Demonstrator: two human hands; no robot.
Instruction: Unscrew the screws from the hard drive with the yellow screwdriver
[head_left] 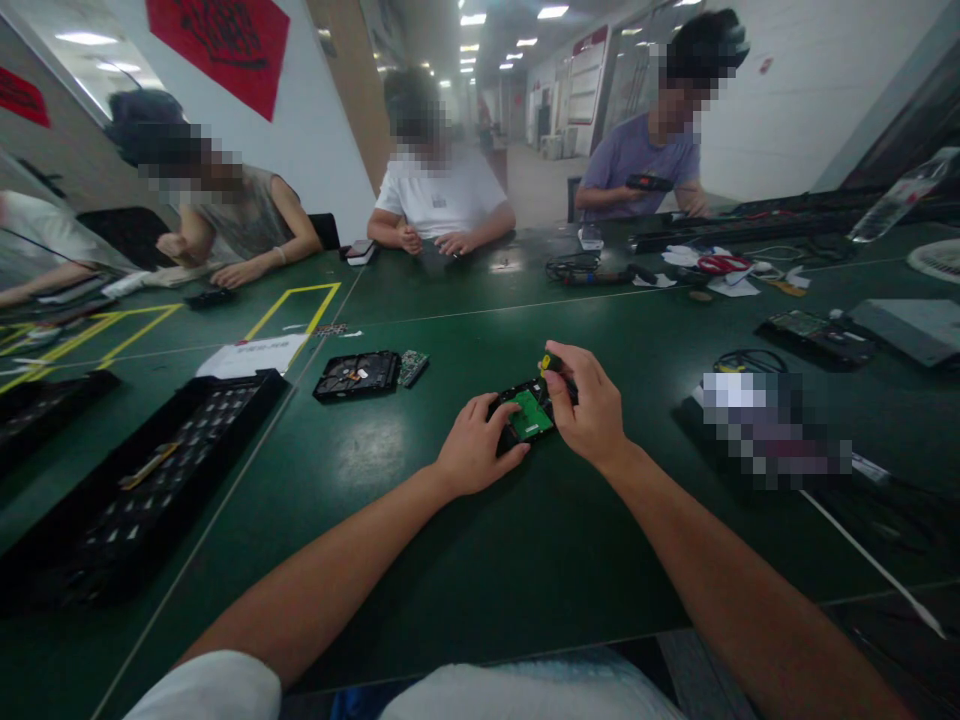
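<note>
A hard drive with a green circuit board [531,412] facing up lies on the green table before me. My left hand [478,446] steadies it from the left side, thumb along the near edge and fingers reaching over the board. In my right hand [589,405] is a screwdriver [548,362] with a yellow and black handle, pinched upright over the drive's right side. Its tip is hidden by my fingers. Left of the drive sit another black hard drive [358,375] and a loose circuit board [413,368].
Long black trays [142,480] stand at the left, near a white paper sheet [259,355]. Cables [577,268], red-handled scissors [724,263] and a plastic bottle [900,200] lie at the back right. A pixelated item [772,425] is to my right. Several people sit opposite.
</note>
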